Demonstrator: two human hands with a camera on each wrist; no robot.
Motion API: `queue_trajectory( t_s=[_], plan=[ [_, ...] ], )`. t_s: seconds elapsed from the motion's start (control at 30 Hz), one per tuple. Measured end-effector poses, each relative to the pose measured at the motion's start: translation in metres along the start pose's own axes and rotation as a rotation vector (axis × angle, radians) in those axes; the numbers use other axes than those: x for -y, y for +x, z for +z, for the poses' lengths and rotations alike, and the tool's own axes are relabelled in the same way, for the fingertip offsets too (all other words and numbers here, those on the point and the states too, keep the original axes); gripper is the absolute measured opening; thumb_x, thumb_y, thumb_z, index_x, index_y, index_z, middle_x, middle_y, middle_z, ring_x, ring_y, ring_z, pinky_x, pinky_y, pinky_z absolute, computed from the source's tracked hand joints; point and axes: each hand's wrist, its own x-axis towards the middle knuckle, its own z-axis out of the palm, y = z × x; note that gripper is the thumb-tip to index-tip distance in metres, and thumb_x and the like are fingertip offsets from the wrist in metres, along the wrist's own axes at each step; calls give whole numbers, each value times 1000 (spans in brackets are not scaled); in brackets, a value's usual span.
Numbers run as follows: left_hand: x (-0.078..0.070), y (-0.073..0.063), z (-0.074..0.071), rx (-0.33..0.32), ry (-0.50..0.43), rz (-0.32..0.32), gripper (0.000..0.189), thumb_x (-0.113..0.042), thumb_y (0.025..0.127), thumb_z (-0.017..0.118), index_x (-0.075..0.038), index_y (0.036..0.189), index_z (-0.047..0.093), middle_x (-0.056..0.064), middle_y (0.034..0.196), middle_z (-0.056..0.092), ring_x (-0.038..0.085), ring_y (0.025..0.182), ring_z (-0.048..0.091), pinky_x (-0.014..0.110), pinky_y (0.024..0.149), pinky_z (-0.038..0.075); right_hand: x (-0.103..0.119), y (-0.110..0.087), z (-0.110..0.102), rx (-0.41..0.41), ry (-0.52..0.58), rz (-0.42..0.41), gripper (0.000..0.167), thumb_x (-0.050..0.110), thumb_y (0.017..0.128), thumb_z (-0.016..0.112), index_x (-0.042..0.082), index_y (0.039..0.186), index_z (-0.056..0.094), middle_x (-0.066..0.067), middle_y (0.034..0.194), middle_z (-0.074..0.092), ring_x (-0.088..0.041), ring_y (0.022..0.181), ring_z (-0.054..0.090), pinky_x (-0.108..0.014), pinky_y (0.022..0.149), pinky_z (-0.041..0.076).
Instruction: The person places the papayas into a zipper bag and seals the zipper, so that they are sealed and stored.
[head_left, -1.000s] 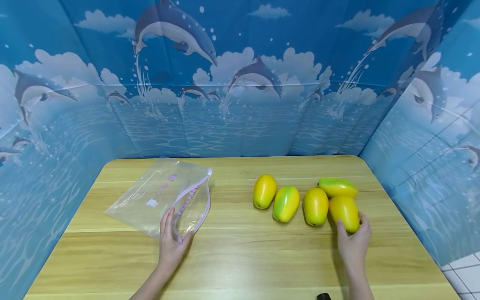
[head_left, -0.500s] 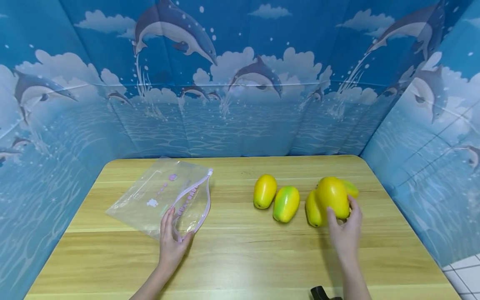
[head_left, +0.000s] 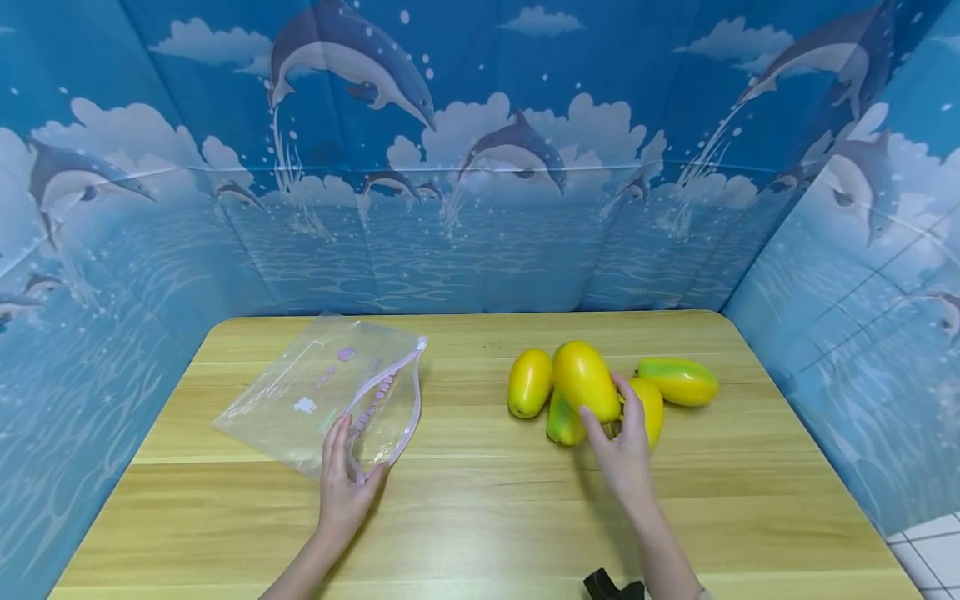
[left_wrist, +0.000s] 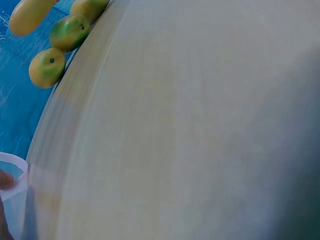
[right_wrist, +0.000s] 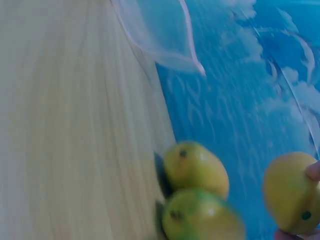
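Note:
My right hand grips a yellow mango, thumb on one side and fingers on the other, lifted over the other mangoes. The right wrist view also has this held mango at its lower right. Underneath, it partly hides a green-and-yellow mango and one more yellow mango. A clear zip bag with a lilac zip edge lies flat at the left, its mouth parted towards the right. At the near end of that mouth, my left hand holds the rim between thumb and fingers.
A yellow mango lies just left of the held one, and a greener mango lies on its side at the right. Dolphin-print curtains enclose the wooden table. A black object shows beside the right forearm.
My right hand has lifted the yellow mango from the right end of the group and carried it left over the others. The left hand and the bag have stayed put.

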Motion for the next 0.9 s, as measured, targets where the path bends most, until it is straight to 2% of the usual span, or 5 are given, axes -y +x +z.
queue_trajectory(
  t_s=[0.23, 0.5, 0.63, 0.8, 0.9],
  plan=[
    [-1, 0, 1, 1, 3, 1, 100, 17, 51, 77, 5, 138, 29, 23, 138, 33, 4, 131, 24, 16, 111, 18, 3, -6, 34, 130, 2, -67, 59, 12, 86, 62, 6, 138, 32, -16, 133, 37, -25, 116, 40, -46, 99, 39],
    [-1, 0, 1, -8, -5, 13, 100, 16, 50, 77, 6, 138, 30, 23, 137, 33, 7, 131, 25, 17, 111, 18, 34, -15, 62, 246, 55, -124, 57, -1, 83, 63, -5, 133, 36, -26, 132, 37, -36, 120, 40, -50, 102, 37],
    [-1, -1, 2, -14, -5, 16, 100, 17, 50, 77, 6, 137, 30, 24, 137, 34, 7, 131, 25, 18, 112, 18, 25, -13, 80, 289, 70, -168, 57, -1, 81, 64, -6, 131, 37, -27, 131, 39, -37, 118, 42, -50, 100, 39],
    [-1, -2, 2, -16, -9, 17, 99, 16, 51, 77, 6, 137, 31, 23, 138, 34, 9, 131, 27, 19, 112, 18, -2, -9, 104, 349, 44, -190, 58, 6, 82, 65, 2, 134, 39, -17, 131, 42, -29, 118, 44, -46, 101, 40],
    [-1, -2, 2, -17, -13, 21, 98, 16, 51, 77, 6, 137, 31, 23, 138, 34, 12, 131, 28, 19, 112, 19, -8, -8, 114, 386, 23, -212, 59, 10, 83, 66, 6, 135, 39, -13, 132, 42, -25, 119, 43, -43, 100, 41]
  ],
)
